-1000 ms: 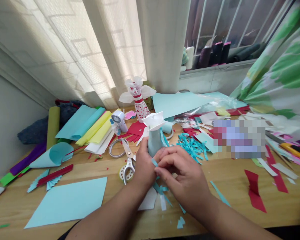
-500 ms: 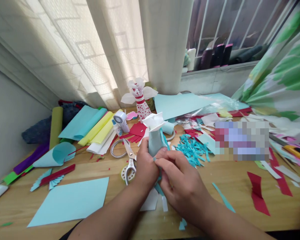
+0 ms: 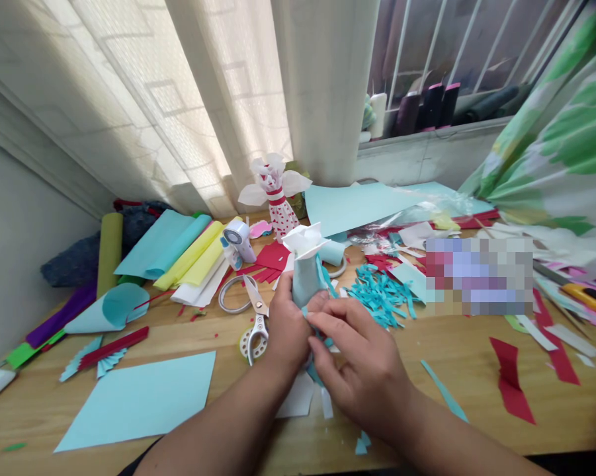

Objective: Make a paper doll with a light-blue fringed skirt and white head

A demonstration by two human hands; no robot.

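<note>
Two hands, left grip (image 3: 288, 324) clamped on one pale blue paper cone (image 3: 305, 281), right grip (image 3: 357, 370) pinching one teal strip (image 3: 313, 371)

From my remote view I take this for room in private home, used for paper craft. Wooden desk (image 3: 456, 410) stands by plain wall (image 3: 24, 231), with long cream curtain (image 3: 322, 86) and green-leaf fabric curtain (image 3: 565, 125) beside window with white metal bars (image 3: 426, 39). Desk carries coloured paper sheets (image 3: 357, 205), teal paper scraps (image 3: 382, 297), craft scissors (image 3: 255, 317).
</note>
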